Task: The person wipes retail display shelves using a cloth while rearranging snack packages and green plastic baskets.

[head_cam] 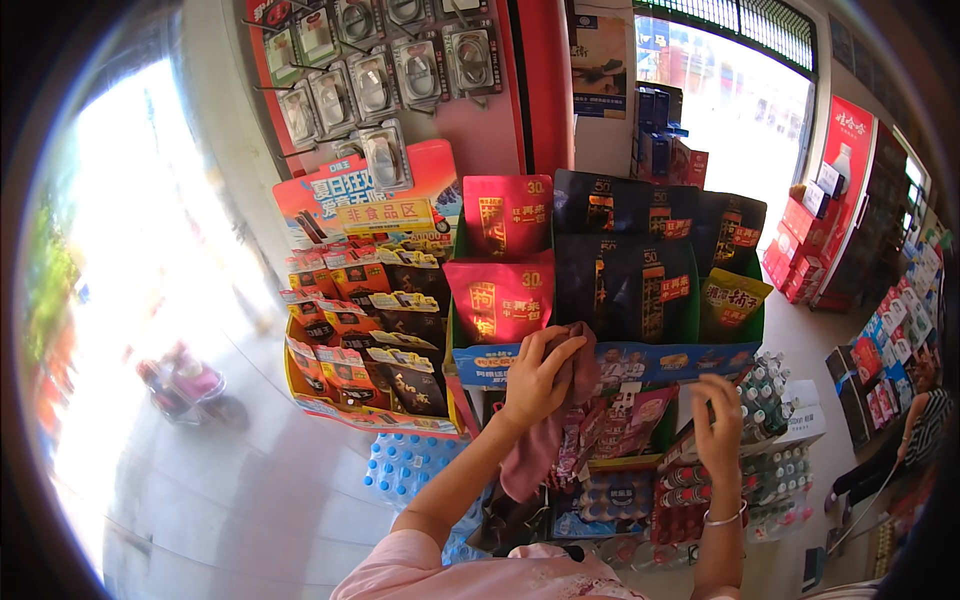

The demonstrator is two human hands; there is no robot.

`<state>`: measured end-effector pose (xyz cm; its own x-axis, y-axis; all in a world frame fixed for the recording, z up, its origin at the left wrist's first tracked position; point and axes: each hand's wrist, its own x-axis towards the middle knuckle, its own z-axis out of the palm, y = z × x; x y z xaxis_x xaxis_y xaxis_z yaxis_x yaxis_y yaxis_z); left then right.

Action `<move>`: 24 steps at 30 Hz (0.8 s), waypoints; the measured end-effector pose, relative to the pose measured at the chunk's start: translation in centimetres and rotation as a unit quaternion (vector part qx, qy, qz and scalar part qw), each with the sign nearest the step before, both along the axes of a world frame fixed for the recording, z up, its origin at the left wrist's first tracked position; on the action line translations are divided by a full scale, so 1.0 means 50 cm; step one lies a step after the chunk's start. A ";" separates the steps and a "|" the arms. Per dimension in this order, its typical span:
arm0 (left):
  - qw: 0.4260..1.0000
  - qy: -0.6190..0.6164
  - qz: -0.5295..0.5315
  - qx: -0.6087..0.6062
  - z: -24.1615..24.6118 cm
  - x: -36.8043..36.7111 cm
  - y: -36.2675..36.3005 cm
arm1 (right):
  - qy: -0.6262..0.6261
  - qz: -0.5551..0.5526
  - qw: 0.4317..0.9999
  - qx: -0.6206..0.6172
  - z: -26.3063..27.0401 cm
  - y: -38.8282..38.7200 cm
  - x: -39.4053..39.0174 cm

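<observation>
My left hand [538, 375] grips a dusty-pink cloth [551, 442] at the blue front edge of a green display box [487, 367]. The cloth hangs down below the fingers. Just above that hand stand red snack pouches [499, 300], with black pouches [637, 289] to their right. My right hand [716, 416] is raised at the box's lower right, slightly blurred, fingers apart and holding nothing. Over it, in the box's right end, leans a yellow-green pouch [733, 304].
A yellow tray [300, 390] of small orange and black packets adjoins on the left. Packaged cables [375, 82] hang on hooks above. Bottled water packs [409, 465] and drink bottles [772, 390] stand below. A person [919, 427] with a long handle is at the far right.
</observation>
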<state>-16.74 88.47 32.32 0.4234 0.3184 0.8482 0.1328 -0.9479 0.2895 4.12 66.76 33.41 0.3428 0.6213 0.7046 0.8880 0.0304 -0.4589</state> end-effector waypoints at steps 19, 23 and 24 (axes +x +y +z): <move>0.996 -0.055 0.047 0.055 -0.030 0.054 0.050 | -0.082 -0.178 0.979 0.063 -0.066 0.174 0.214; 0.995 -0.072 0.055 0.052 -0.039 0.054 0.049 | -0.067 -0.185 0.980 0.036 -0.044 0.202 0.213; 0.995 -0.071 0.047 0.057 -0.039 0.058 0.051 | 0.027 -0.118 0.992 0.028 -0.047 0.210 0.226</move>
